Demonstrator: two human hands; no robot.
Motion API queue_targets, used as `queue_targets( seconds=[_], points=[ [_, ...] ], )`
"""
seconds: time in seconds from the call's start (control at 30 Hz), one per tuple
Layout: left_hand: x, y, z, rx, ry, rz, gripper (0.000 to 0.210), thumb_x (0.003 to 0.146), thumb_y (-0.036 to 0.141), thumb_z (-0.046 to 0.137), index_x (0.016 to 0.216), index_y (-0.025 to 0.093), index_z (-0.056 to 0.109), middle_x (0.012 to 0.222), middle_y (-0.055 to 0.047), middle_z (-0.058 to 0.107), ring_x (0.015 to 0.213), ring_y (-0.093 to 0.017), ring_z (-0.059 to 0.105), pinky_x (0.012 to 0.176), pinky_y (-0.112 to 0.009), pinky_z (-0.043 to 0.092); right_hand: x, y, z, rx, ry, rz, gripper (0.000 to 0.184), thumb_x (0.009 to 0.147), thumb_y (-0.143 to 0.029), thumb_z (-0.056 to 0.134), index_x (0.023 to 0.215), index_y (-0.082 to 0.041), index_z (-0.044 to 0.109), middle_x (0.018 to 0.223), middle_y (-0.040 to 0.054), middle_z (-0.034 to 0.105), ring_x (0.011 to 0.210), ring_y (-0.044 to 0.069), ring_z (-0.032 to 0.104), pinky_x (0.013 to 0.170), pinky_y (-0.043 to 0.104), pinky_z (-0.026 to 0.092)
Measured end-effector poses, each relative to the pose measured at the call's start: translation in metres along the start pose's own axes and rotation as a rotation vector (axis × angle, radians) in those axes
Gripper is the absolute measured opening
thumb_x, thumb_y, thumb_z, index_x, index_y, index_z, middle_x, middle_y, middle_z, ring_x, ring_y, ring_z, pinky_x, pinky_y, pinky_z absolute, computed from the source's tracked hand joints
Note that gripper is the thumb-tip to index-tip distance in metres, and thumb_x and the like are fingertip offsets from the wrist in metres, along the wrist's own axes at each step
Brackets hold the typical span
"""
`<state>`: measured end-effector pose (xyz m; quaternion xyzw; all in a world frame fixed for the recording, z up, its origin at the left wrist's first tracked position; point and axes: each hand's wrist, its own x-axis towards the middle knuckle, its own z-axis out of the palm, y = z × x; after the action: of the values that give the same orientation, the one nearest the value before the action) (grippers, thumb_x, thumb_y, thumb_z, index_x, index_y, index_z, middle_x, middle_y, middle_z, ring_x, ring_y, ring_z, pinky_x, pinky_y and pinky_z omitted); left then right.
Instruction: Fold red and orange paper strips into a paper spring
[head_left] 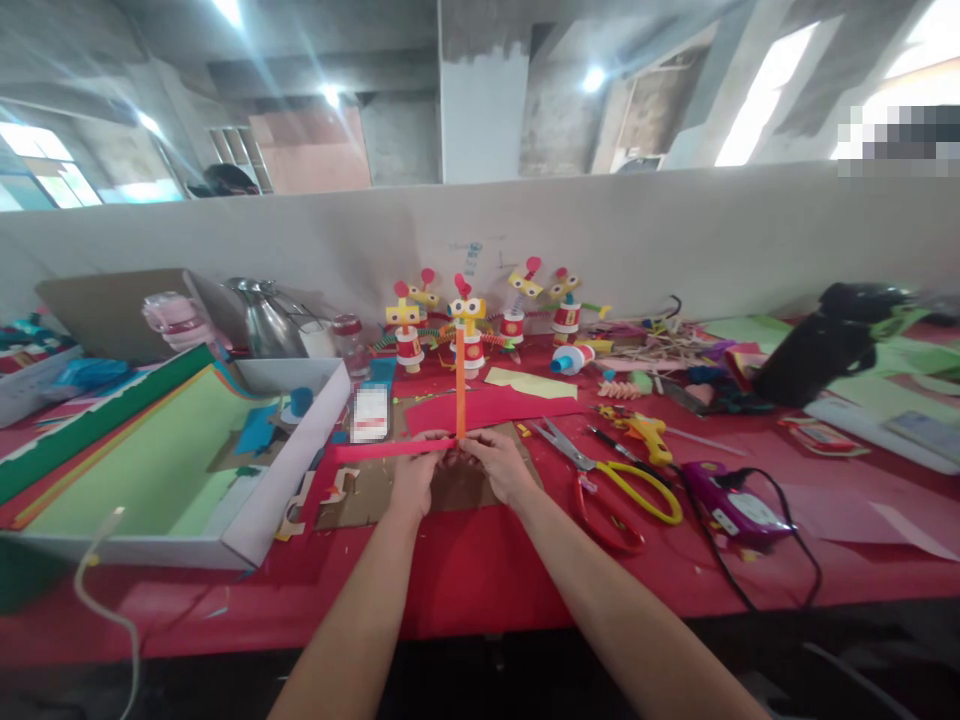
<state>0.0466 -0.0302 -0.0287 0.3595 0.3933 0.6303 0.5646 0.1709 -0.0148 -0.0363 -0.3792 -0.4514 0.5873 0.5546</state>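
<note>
Two paper strips meet at a right angle between my hands, over a piece of brown cardboard (442, 495). The orange strip (460, 385) stands upright, and the red strip (382, 450) runs out to the left. My left hand (420, 470) is closed on the red strip near the joint. My right hand (496, 460) pinches the lower end of the orange strip. Fingertips of both hands come together there, and the exact overlap is hidden. Just behind lies a sheet of red paper (517, 408). Scissors with yellow handles (637, 485) lie open to the right.
Several paper-cup figures (469, 345) stand at the back. A white box (292, 470) with coloured paper is on the left, near a steel jug (270, 320). On the right are red-handled pliers (611, 520), a yellow glue gun (651, 438), a purple corded device (739, 505) and a black bottle (817, 345).
</note>
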Motion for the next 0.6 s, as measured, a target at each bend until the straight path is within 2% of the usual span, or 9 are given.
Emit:
queue_targets(
  seconds=[0.2, 0.43, 0.6],
  points=[
    [0.0045, -0.0057, -0.0068, 0.022, 0.023, -0.049, 0.033, 0.049, 0.025, 0.080, 0.075, 0.013, 0.065, 0.061, 0.000, 0.063, 0.053, -0.010, 0.056, 0.056, -0.023, 0.042, -0.0023, 0.0018, 0.0016, -0.045, -0.012, -0.046, 0.015, 0.062, -0.030, 0.070, 0.067, -0.016, 0.068, 0.056, -0.0011, 0.062, 0.050, 0.010, 0.050, 0.050, 0.022, 0.037],
    [0.0051, -0.0051, -0.0070, 0.058, -0.006, -0.015, 0.032, 0.050, 0.027, 0.080, 0.074, 0.014, 0.063, 0.058, 0.001, 0.061, 0.051, -0.008, 0.054, 0.054, -0.021, 0.040, -0.0008, 0.0039, -0.0007, -0.150, -0.048, -0.117, 0.019, 0.062, -0.036, 0.071, 0.068, -0.019, 0.070, 0.062, 0.0009, 0.066, 0.056, 0.014, 0.056, 0.054, 0.026, 0.043],
    [0.0044, -0.0026, -0.0053, 0.046, 0.042, -0.021, 0.035, 0.048, 0.027, 0.081, 0.075, 0.014, 0.063, 0.061, 0.000, 0.063, 0.052, -0.009, 0.055, 0.055, -0.022, 0.041, -0.0028, 0.0034, 0.0015, -0.176, -0.133, -0.142, 0.021, 0.067, -0.036, 0.067, 0.078, -0.019, 0.072, 0.070, 0.0029, 0.069, 0.062, 0.017, 0.059, 0.061, 0.030, 0.046]
  ],
)
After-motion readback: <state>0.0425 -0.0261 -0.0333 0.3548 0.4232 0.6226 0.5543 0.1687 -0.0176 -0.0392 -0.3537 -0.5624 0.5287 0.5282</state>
